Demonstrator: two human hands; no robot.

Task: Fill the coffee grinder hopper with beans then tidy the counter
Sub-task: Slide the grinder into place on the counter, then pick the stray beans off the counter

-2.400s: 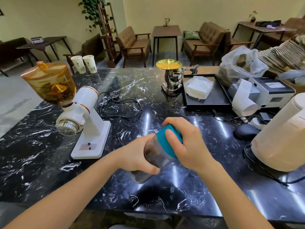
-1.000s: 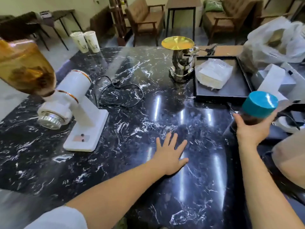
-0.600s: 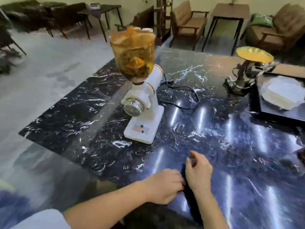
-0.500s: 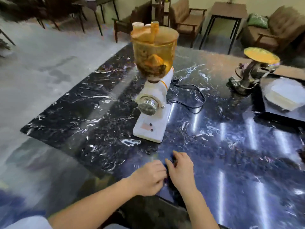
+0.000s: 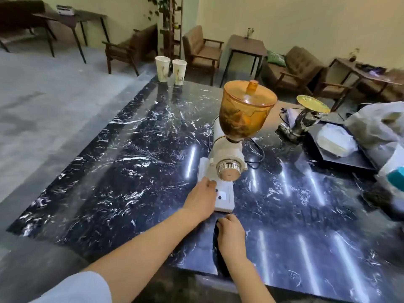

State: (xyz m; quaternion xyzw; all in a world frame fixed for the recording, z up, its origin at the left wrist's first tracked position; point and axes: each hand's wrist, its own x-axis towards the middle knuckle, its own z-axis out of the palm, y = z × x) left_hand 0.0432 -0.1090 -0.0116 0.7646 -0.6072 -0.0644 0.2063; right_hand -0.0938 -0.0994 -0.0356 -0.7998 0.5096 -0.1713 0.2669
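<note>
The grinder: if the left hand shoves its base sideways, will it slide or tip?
Probably slides: the grinder sits on glossy marble counter. It looks top-heavy, its amber hopper overhanging the narrow base. The left hand is low, which likely limits tipping.

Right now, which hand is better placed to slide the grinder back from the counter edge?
Left. The left hand already rests on the grinder base's near corner; the right hand lies on the counter short of it.

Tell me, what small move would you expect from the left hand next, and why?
Probably sliding the grinder back from the counter's front edge. The left hand rests on its white base, the lidded hopper already holds beans, and the right hand lies curled on the counter.
</note>
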